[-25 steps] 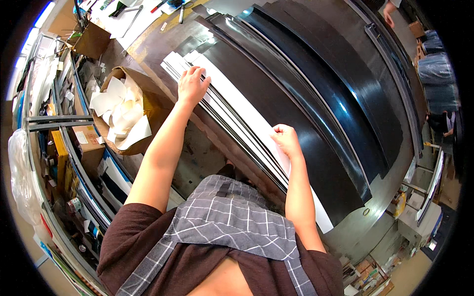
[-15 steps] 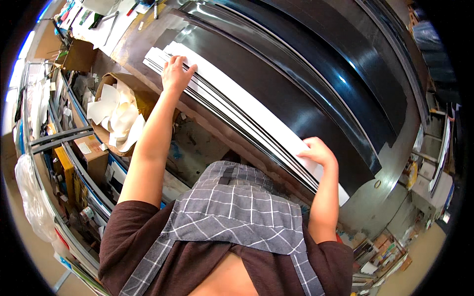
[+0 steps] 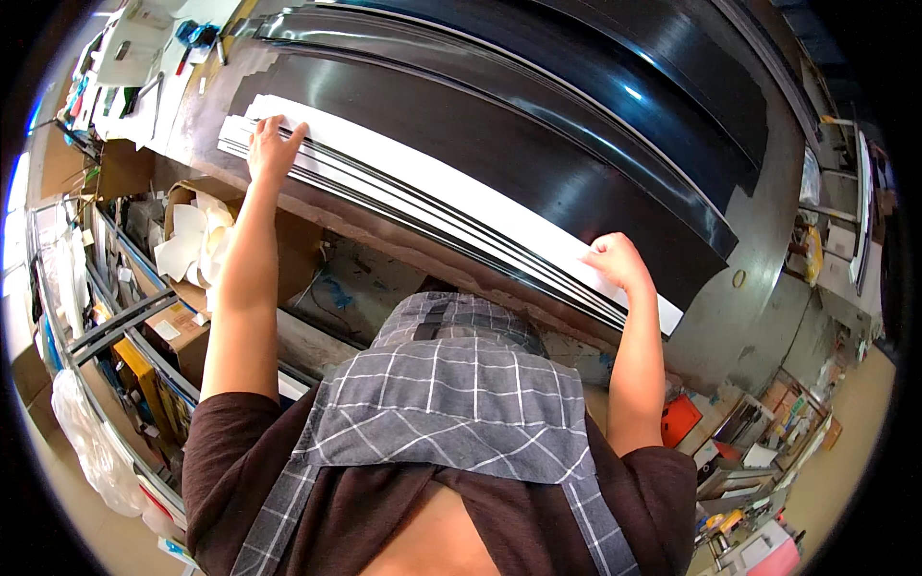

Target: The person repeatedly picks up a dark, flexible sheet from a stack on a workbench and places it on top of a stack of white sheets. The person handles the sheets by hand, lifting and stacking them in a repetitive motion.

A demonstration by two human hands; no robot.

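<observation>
A long stack of thin white and dark strips point(image 3: 451, 197) lies along the near edge of a dark workbench point(image 3: 759, 317). My left hand point(image 3: 272, 146) rests flat on the stack's left end with the fingers spread. My right hand point(image 3: 617, 262) grips the stack near its right end, fingers curled over the top strip. Behind the stack lie wide black sheets point(image 3: 538, 125) with glossy curved edges. My grey checked apron point(image 3: 451, 394) fills the lower middle of the view.
A cardboard box of white scraps point(image 3: 197, 245) stands under the bench at left, beside shelves with boxes point(image 3: 144, 355). Papers and tools point(image 3: 154, 48) crowd the bench's far left end. Machines and bins point(image 3: 845, 240) stand at right.
Both hands have slid outward along the stack: the left toward its left end, the right toward its right end. The view has shifted, so the stack now appears longer and lower.
</observation>
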